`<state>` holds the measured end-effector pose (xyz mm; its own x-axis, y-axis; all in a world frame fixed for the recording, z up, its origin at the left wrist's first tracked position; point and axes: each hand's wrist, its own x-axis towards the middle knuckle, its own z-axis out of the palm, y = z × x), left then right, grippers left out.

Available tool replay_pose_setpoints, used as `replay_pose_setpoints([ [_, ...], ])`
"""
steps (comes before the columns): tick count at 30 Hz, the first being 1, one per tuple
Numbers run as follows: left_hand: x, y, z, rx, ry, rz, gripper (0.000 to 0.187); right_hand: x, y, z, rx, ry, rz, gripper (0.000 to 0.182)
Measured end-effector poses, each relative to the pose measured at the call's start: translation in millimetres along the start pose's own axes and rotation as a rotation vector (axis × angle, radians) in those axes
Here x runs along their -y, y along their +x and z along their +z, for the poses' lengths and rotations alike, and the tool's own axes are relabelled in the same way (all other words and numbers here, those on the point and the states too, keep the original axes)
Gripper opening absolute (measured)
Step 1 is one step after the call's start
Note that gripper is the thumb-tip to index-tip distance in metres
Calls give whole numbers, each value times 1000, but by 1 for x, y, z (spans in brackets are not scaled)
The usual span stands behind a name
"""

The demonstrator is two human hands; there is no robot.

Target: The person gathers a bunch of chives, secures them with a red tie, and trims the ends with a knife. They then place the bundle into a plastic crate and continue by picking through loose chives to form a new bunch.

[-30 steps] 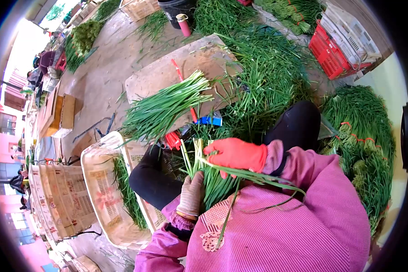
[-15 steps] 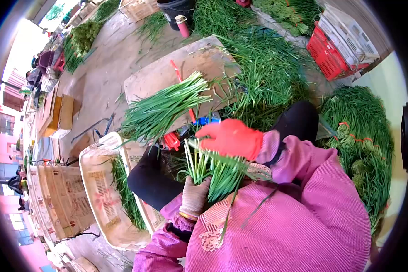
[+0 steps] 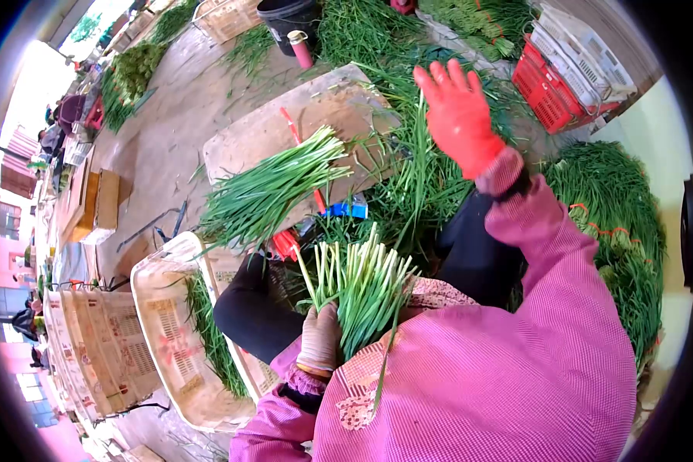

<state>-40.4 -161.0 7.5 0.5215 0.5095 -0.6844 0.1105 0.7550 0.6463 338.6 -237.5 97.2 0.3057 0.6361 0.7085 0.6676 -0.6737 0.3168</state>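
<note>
My left hand (image 3: 321,339), in a pale glove, is closed round a bunch of garlic chives (image 3: 373,296) close to my lap. The white stem ends point up and away from me, and one long leaf hangs down over my clothing. Raised to the right, my right hand (image 3: 460,119) in a red rubber glove has its fingers spread. Below it lies a large loose heap of chives (image 3: 431,185), with some long leaves right beside the thumb side. A gathered bundle of chives (image 3: 273,185) rests on a board (image 3: 262,138), across a red strip (image 3: 319,200).
A pale plastic crate (image 3: 150,308) with chives inside stands at my left. Red tie strips (image 3: 285,245) and a blue item (image 3: 346,209) lie by the board. Tied chives (image 3: 608,200) are piled at right, below red and white baskets (image 3: 547,85). A bucket (image 3: 289,23) and pink bottle (image 3: 300,52) stand beyond.
My right hand has moved up and right from the held bunch to above the loose heap, its fingers spreading. My left hand keeps the bunch, whose stem ends now show fully.
</note>
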Motion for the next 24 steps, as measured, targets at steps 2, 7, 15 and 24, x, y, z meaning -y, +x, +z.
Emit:
replay_pose_setpoints([
  [2, 0, -2, 2, 9, 0, -4, 22, 29, -21, -34, 361, 538, -170, 30],
  [7, -9, -19, 20, 92, 45, -15, 32, 109, -108, -49, 592, 1049, -398, 37],
  [15, -4, -5, 9, 66, 28, -54, 29, 116, -83, -46, 853, 1655, 62, 37],
  [24, -5, -12, 13, 49, -35, -32, 26, 96, -74, -51, 876, 1092, -161, 25],
])
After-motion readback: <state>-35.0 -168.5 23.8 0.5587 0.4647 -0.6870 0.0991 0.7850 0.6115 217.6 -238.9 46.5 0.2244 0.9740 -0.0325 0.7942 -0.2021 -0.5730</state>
